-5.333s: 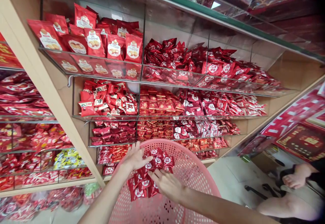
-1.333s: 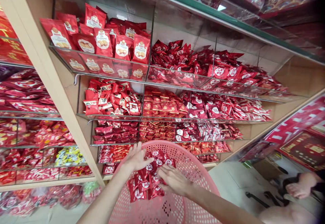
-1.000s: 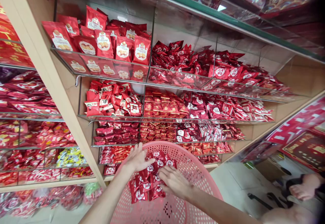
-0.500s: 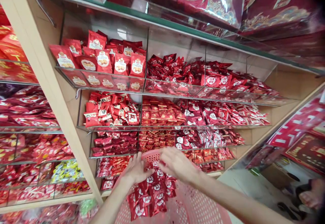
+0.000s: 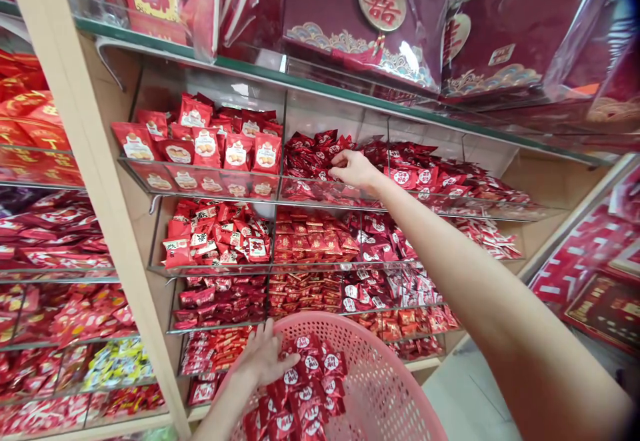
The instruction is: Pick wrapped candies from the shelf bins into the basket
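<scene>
A pink perforated plastic basket stands below the shelves, with several dark red snack packets bearing white round labels inside. My left hand straddles its left rim, thumb inside over the packets and fingers over the edge. Stretched up to the top candy compartment is my right hand. Its fingers are bent and pinched at the front of a pile of dark red packets. The fingertips touch the pile, and the packet between them is mostly hidden.
Glass dividers and a clear front lip edge the compartments. Red cookie packets lie left of my right hand. A glass shelf with maroon gift boxes hangs above. A wooden upright stands at left.
My right hand has gone from above the basket up to the dark red packets in the upper compartment. My left hand stays at the basket rim. The view has tilted upward slightly.
</scene>
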A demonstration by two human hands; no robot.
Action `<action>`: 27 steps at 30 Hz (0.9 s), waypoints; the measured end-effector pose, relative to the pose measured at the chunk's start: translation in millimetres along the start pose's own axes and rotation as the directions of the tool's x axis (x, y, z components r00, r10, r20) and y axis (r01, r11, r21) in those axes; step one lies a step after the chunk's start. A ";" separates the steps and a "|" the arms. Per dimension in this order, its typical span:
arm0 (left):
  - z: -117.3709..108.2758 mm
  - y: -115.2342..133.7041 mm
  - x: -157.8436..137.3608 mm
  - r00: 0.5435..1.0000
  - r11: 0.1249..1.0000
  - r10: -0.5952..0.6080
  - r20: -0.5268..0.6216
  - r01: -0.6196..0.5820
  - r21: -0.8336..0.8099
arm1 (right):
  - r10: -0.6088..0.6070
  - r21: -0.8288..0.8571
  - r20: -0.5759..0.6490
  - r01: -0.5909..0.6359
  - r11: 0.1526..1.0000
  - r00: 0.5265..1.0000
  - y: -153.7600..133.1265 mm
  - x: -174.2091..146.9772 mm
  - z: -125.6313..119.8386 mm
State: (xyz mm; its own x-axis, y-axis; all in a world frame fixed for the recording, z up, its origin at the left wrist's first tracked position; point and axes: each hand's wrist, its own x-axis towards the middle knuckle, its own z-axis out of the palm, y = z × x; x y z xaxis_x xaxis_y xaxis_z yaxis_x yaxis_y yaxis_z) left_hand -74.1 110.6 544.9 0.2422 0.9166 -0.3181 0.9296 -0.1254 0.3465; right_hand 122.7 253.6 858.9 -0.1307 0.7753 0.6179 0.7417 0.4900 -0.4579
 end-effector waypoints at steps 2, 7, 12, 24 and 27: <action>0.0 -0.3 0.6 1.000 1.000 -0.005 0.006 0.005 -0.001 | 0.009 0.093 0.063 -0.015 0.996 0.998 7.9 4.6 1.0; -0.3 -0.1 0.2 1.000 1.000 0.005 -0.001 -0.005 0.005 | -0.150 0.217 0.153 0.115 0.969 0.977 24.2 12.5 -2.9; -3.6 2.0 -4.1 1.000 1.000 -0.003 0.007 0.003 0.012 | -0.200 0.128 0.256 0.172 0.977 0.946 27.7 25.3 -2.4; 4.3 -3.0 2.1 1.000 1.000 0.008 0.002 -0.008 0.001 | -0.133 -0.021 0.206 0.140 0.990 0.970 18.1 14.7 -3.6; 5.0 -4.2 2.0 1.000 1.000 0.014 -0.007 -0.014 0.002 | -0.151 -0.044 0.225 0.165 0.985 0.962 15.6 12.2 -6.4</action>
State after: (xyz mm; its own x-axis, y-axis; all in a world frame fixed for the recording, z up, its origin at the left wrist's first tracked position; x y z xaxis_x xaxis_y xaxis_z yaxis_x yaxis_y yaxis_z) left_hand -76.1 111.1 538.4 0.2532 0.9174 -0.3070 0.9266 -0.1388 0.3496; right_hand 136.9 268.1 863.5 -0.3862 0.7618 0.5202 0.7383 0.5933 -0.3208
